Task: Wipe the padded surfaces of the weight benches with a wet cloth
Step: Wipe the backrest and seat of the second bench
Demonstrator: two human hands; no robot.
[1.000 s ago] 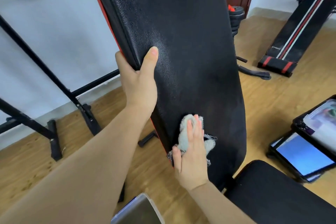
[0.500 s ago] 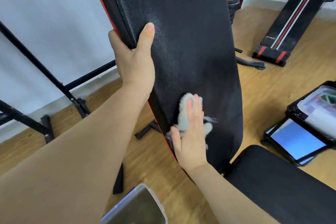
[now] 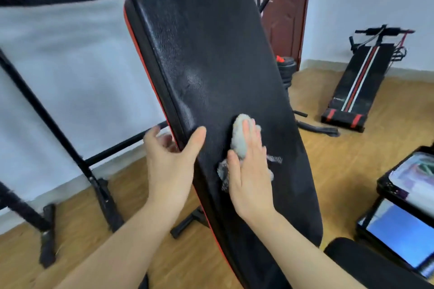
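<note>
Pressing crumpled grey cloth (image 3: 242,141) | right hand (image 3: 250,171) | grainy black backrest pad (image 3: 211,54)

The cloth (image 3: 242,141) lies on the tilted backrest pad (image 3: 211,65) under the right hand (image 3: 250,171), the left hand (image 3: 170,159) on the pad's left edge, a second bench (image 3: 359,87) behind right.

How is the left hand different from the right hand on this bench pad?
The left hand hooks the backrest pad by its edge, thumb on the front; the right hand lies flat on the face. The right hand presses a cloth; the left hand holds none. Both touch the same pad.
</note>
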